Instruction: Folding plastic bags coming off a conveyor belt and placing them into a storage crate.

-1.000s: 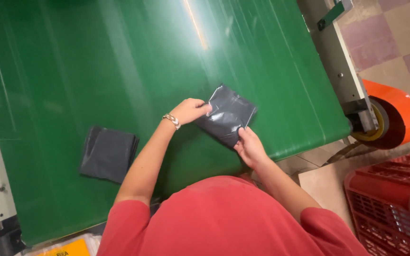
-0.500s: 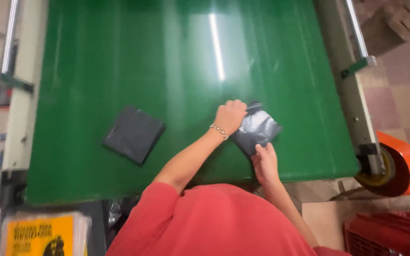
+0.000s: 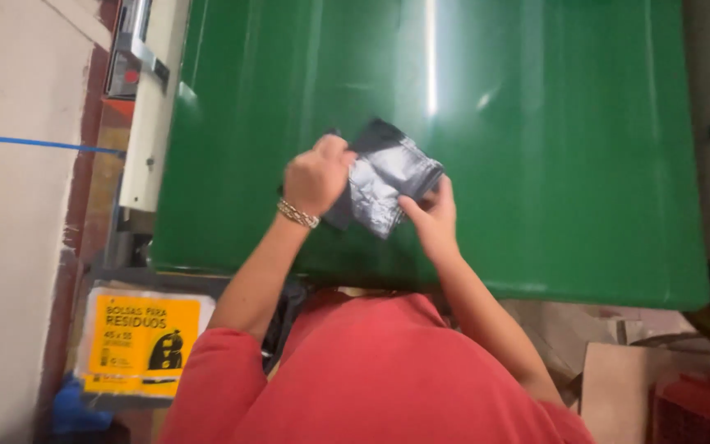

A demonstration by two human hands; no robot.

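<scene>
A folded, shiny dark-grey plastic bag [image 3: 389, 182] is held over the green conveyor belt [image 3: 552, 140], near its front edge. My left hand [image 3: 317, 174], with a beaded bracelet on the wrist, grips the bag's left side from above. My right hand [image 3: 431, 217] pinches its lower right corner. A darker edge shows just under my left hand; I cannot tell if it belongs to this bag or to a second packet. My red shirt fills the bottom of the view.
A white metal side rail [image 3: 146, 123] runs along the belt's left edge. A yellow printed pack of bags [image 3: 140, 335] lies at the lower left. Cardboard [image 3: 616, 386] and a red crate [image 3: 700, 411] sit at the lower right, below the belt's end.
The view has swung right to left. Both hands have raised the grey bag and moved it left. The separate dark packet seen on the belt earlier no longer shows apart.
</scene>
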